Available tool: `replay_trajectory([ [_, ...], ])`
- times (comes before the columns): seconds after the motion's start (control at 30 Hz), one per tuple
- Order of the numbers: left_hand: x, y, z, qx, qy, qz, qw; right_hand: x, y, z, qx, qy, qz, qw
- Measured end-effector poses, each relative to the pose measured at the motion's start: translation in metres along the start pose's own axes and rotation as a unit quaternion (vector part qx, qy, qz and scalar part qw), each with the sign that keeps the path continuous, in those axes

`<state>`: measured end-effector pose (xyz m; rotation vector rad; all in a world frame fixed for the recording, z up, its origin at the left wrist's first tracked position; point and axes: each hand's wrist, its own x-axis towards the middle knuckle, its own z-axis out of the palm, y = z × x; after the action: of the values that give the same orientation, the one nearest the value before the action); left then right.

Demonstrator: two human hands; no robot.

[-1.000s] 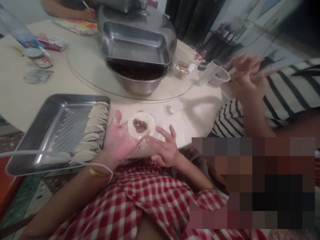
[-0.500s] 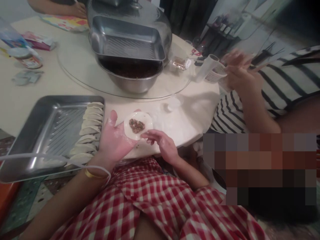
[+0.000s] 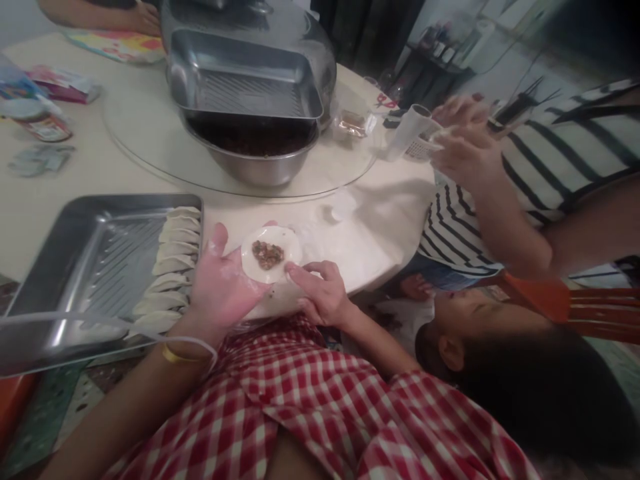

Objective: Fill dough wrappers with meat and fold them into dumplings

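A round dumpling wrapper (image 3: 253, 267) with a mound of minced filling (image 3: 268, 255) at its middle lies across the fingers of my left hand (image 3: 220, 283). That palm faces up, dusted with flour, its thumb sticking out to the side. My right hand (image 3: 325, 293) is at the wrapper's lower right edge, thumb on the rim and fingers curled. Left of my hands, a metal tray (image 3: 107, 250) holds a row of folded dumplings (image 3: 175, 250) along its right side. A steel bowl of dark filling (image 3: 273, 167) stands farther back, partly covered by another metal tray (image 3: 245, 80).
A glass turntable (image 3: 150, 160) carries the bowl. Single white wrappers (image 3: 340, 208) lie on the table to the right. A co-worker's hands (image 3: 465, 143) work beside a clear plastic cup (image 3: 407, 133). Another person's head (image 3: 530, 353) is close at my right. A jar (image 3: 43, 120) stands left.
My right hand has shifted slightly, its fingers now more curled and its thumb on the wrapper's rim. The view has moved a little to the right. The co-worker's hands have moved.
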<state>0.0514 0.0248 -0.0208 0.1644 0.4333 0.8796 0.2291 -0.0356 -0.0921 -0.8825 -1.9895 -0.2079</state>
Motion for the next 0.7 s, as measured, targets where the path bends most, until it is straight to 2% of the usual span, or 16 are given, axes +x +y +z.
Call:
replay_trajectory([
  [0.13,-0.003,0.004,-0.002,0.006,0.001,0.004,1.0,0.002,0.007,-0.004,-0.01,0.065,0.004,0.998],
  [0.23,-0.003,0.002,-0.006,0.031,-0.009,-0.049,0.998,0.01,0.012,-0.014,0.04,0.074,0.083,0.993],
  [0.3,-0.002,-0.003,-0.009,0.033,-0.026,-0.107,0.993,0.018,0.017,-0.019,0.087,0.047,0.114,0.988],
  [0.37,-0.001,-0.009,-0.011,0.022,-0.043,-0.157,0.986,0.024,0.022,-0.02,0.112,-0.002,0.091,0.99],
  [0.47,-0.001,-0.017,-0.008,0.009,-0.048,-0.186,0.981,0.029,0.03,-0.017,0.116,-0.081,0.046,0.989],
  [0.53,-0.002,-0.018,-0.002,0.005,-0.046,-0.184,0.982,0.03,0.035,-0.016,0.107,-0.092,0.06,0.988],
  [0.6,-0.003,-0.016,0.004,0.005,-0.038,-0.183,0.982,0.028,0.039,-0.019,0.091,-0.062,0.105,0.988],
  [0.7,-0.004,-0.011,0.009,0.017,-0.012,-0.165,0.986,0.023,0.04,-0.022,0.104,0.019,0.152,0.983],
])
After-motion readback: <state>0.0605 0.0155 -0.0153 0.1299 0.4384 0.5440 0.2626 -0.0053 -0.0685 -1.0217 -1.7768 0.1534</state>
